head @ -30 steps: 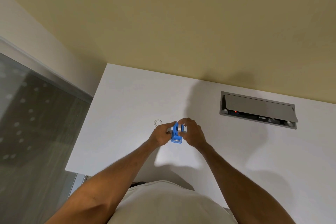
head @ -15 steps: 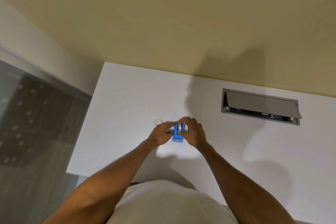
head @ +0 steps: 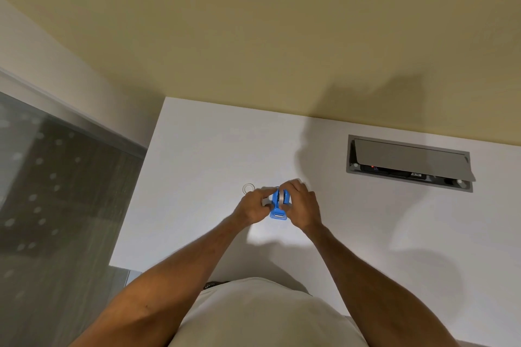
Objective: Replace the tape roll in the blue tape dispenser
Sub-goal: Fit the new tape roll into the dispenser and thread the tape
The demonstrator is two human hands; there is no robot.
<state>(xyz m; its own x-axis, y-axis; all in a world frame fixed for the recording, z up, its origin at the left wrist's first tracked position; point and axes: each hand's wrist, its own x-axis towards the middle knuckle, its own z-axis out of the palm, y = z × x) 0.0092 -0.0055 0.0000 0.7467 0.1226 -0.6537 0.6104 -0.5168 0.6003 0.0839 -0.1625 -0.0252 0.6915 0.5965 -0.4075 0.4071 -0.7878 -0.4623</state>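
Above the white desk, the blue tape dispenser is pinched between left hand and right hand. Roll seating appears under way; the small clear ring at ten o'clock lies apart, and a firm inward press is called for next.

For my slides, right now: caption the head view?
Both hands grip the blue tape dispenser above a white desk, a small ring alongside.

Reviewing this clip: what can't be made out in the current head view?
- Blue tape dispenser: sides hidden by left hand and right hand.
- Tape roll inside: too small and covered by fingers to judge whether it is seated.
- Small clear ring on the table: too faint to identify.
- Floor box sockets: shadowed by its lid.
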